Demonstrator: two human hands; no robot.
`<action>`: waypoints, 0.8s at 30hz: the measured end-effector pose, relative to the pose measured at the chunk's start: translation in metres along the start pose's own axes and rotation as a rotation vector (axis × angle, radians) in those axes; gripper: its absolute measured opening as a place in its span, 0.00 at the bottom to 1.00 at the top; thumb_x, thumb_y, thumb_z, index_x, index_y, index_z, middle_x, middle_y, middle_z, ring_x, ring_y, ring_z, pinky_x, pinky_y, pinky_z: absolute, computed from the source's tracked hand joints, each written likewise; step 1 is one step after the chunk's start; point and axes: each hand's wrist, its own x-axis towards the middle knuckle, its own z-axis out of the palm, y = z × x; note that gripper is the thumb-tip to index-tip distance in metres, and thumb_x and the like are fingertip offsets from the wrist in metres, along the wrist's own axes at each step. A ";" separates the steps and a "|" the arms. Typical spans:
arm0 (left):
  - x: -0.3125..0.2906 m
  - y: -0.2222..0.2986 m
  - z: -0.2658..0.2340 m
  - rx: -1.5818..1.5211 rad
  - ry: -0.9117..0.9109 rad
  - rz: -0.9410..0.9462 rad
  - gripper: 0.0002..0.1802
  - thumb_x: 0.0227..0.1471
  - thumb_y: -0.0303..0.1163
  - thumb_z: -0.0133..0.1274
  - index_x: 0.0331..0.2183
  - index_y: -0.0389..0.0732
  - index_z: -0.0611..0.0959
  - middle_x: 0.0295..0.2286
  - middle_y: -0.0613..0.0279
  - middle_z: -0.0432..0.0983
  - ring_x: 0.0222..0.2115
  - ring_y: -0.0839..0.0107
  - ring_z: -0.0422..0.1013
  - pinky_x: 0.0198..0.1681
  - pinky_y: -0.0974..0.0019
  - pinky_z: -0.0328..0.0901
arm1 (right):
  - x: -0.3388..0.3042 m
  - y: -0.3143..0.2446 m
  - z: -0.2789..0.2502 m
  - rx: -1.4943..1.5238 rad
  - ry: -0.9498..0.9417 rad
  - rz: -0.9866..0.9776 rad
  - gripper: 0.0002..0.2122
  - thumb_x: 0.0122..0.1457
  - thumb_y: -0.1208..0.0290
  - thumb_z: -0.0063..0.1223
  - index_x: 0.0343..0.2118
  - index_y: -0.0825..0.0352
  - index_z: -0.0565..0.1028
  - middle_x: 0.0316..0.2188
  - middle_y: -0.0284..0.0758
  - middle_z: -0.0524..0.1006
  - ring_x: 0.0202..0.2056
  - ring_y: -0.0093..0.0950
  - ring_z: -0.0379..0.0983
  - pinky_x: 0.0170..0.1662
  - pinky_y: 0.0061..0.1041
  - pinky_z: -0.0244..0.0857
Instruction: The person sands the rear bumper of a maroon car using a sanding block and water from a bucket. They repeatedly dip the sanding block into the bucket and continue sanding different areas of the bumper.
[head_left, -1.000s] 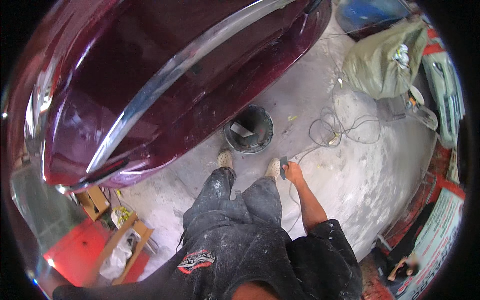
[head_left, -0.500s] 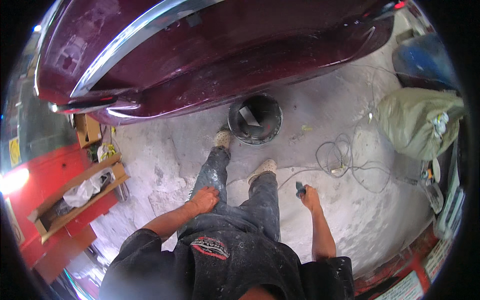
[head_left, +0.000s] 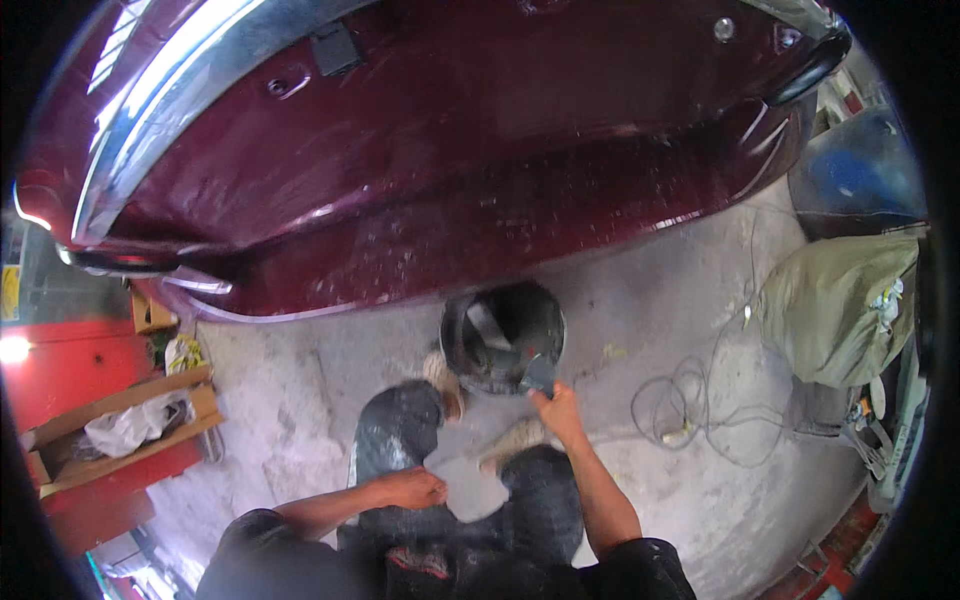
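My right hand (head_left: pixel 560 408) is closed on a small, flat, dark grey sanding pad (head_left: pixel 538 376), held over the near right rim of a black bucket (head_left: pixel 449 345). Inside the bucket a light grey strip (head_left: pixel 488 326) leans against the wall; the bottom is too dark to make out. My left hand (head_left: pixel 415 488) is held above my left thigh with its fingers curled in, and nothing shows in them. Just beyond the bucket stands a dark red car's end (head_left: pixel 450 170), dusty along its lower bumper. Another dark grey pad (head_left: pixel 336 50) lies high on that bodywork.
A thin cable (head_left: pixel 672 410) lies in loops on the concrete floor to the right. Farther right are a pale green sack (head_left: pixel 835 310) and a blue drum (head_left: pixel 860 165). On the left an open cardboard box (head_left: pixel 60 478) holds crumpled white plastic (head_left: pixel 135 425).
My knees have bent and I am lower, closer to the car. My right hand has brought the pad forward and left to the bucket. My left hand has come off my thigh.
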 end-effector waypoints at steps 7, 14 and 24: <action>0.262 -0.072 -0.141 0.503 0.731 -0.257 0.15 0.56 0.40 0.53 0.32 0.39 0.86 0.30 0.46 0.83 0.35 0.46 0.80 0.40 0.44 0.75 | 0.139 0.065 0.060 -0.635 -0.098 -0.474 0.11 0.51 0.75 0.55 0.39 0.71 0.76 0.32 0.49 0.81 0.39 0.48 0.79 0.43 0.44 0.73; 0.460 -0.195 -0.167 0.125 0.505 0.034 0.29 0.62 0.49 0.47 0.56 0.39 0.79 0.57 0.45 0.72 0.60 0.51 0.67 0.64 0.53 0.60 | 0.160 0.076 0.030 -0.846 0.185 -0.772 0.24 0.49 0.76 0.57 0.53 0.70 0.73 0.40 0.44 0.80 0.41 0.43 0.76 0.45 0.37 0.74; 0.476 -0.242 -0.163 -0.160 0.575 0.184 0.32 0.62 0.50 0.46 0.60 0.40 0.76 0.61 0.46 0.69 0.62 0.54 0.64 0.66 0.54 0.57 | 0.156 0.072 0.033 -0.457 0.295 -0.694 0.22 0.52 0.76 0.57 0.53 0.64 0.76 0.40 0.43 0.80 0.42 0.45 0.76 0.44 0.42 0.74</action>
